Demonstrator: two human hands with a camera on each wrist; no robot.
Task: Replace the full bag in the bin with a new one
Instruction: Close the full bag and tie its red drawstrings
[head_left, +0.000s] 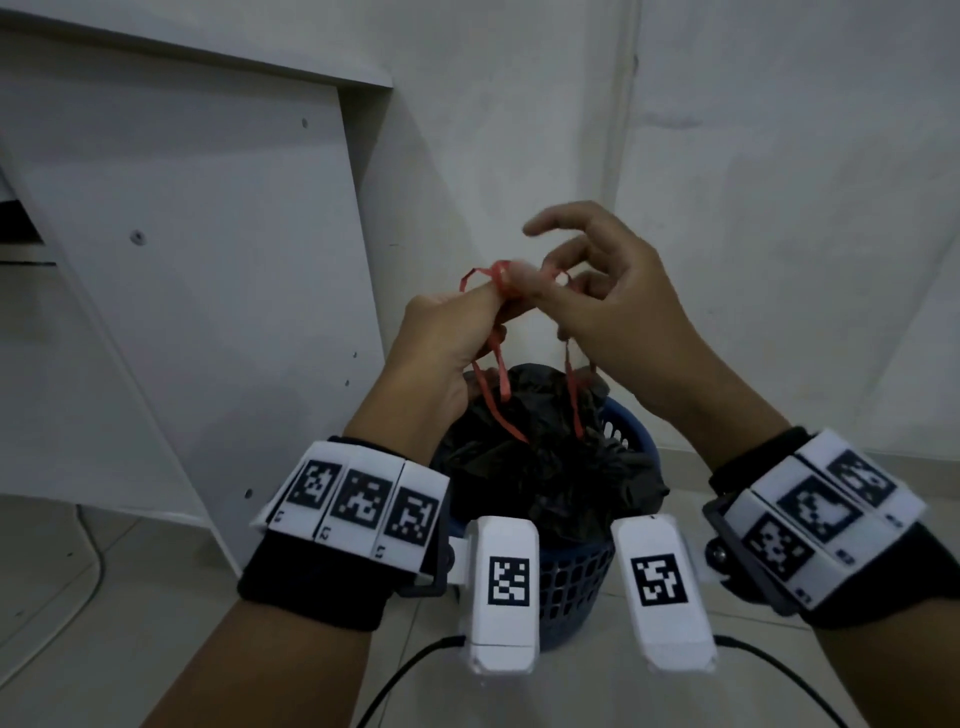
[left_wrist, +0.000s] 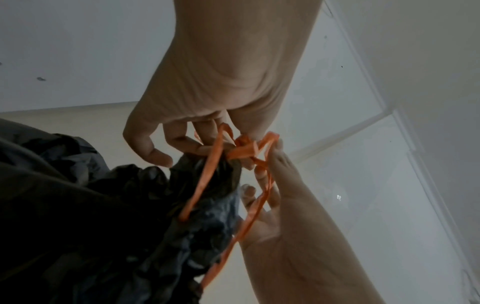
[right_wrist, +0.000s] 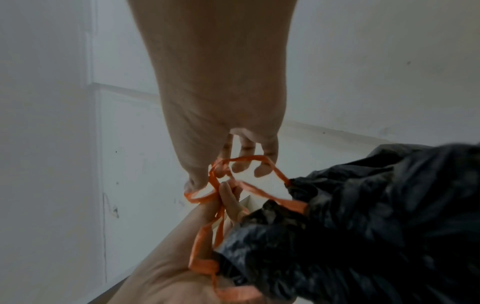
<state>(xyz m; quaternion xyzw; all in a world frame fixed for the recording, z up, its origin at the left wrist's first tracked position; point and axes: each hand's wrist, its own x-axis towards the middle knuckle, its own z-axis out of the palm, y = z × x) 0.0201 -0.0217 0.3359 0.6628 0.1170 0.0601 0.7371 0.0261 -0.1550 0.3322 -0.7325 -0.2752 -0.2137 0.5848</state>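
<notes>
A blue mesh bin (head_left: 587, 582) stands on the floor and holds a full black bag (head_left: 550, 467), gathered at its top. The bag's red-orange drawstring (head_left: 500, 382) rises from it in two strands to a knot forming between my hands. My left hand (head_left: 511, 293) pinches one loop of the drawstring (left_wrist: 242, 151) just above the bag (left_wrist: 145, 226). My right hand (head_left: 550, 286) pinches the other loop, with its index finger lifted free. In the right wrist view the drawstring (right_wrist: 215, 181) loops round my right thumb, beside the bag (right_wrist: 363, 226).
A white cabinet side panel (head_left: 208, 249) leans close on the left of the bin. White walls meet in a corner behind it. The floor is pale tile, and black cables (head_left: 400, 675) trail from the wrist cameras near the bottom of the head view.
</notes>
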